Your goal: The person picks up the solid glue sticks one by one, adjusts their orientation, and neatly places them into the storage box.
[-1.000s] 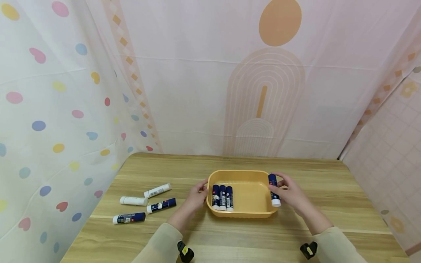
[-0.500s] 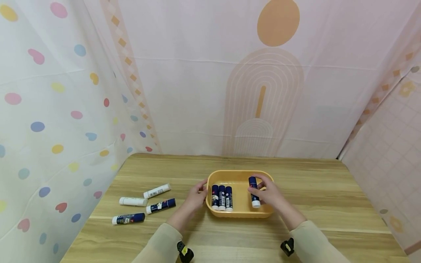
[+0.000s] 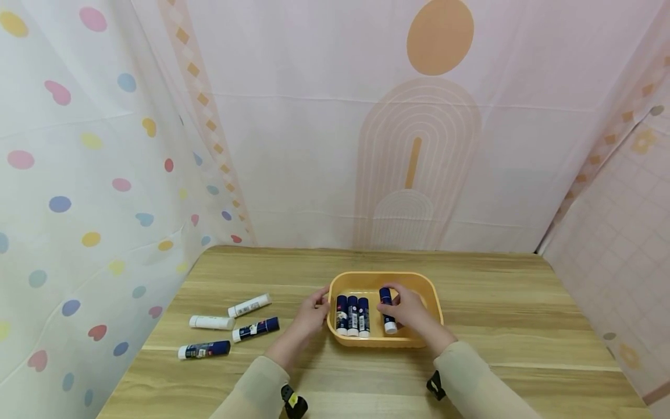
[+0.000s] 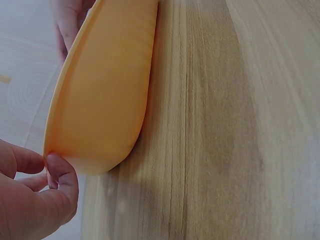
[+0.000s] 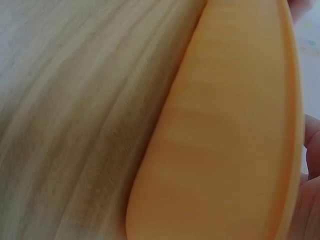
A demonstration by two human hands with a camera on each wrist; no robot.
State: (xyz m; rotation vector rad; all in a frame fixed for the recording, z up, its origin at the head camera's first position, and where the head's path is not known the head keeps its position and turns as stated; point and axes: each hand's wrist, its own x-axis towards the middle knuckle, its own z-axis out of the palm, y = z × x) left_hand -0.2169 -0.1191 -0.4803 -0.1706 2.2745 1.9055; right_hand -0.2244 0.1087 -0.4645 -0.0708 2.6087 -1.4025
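My right hand (image 3: 412,308) pinches a dark blue glue stick with a white end (image 3: 388,313) over the inside of a yellow plastic basket (image 3: 438,302). Three similar glue sticks (image 3: 353,316) lie side by side at the basket's left, a small gap from the held one. My left hand (image 3: 312,311) grips the basket's left rim; in the left wrist view its thumb and finger (image 4: 62,172) pinch that rim. In the right wrist view, the basket's outer wall (image 5: 225,130) hides the glue stick and most of the right hand.
Left of the basket on the wooden table (image 3: 497,326) lie two white glue sticks (image 3: 211,322) and two dark blue ones, a nearer one (image 3: 204,350) and one beside the left forearm (image 3: 256,329). A patterned curtain (image 3: 293,145) hangs behind the table.
My right hand has carried its glue stick leftward from the basket's right rim to inside the basket, near the row of three. The left hand has stayed at the rim.
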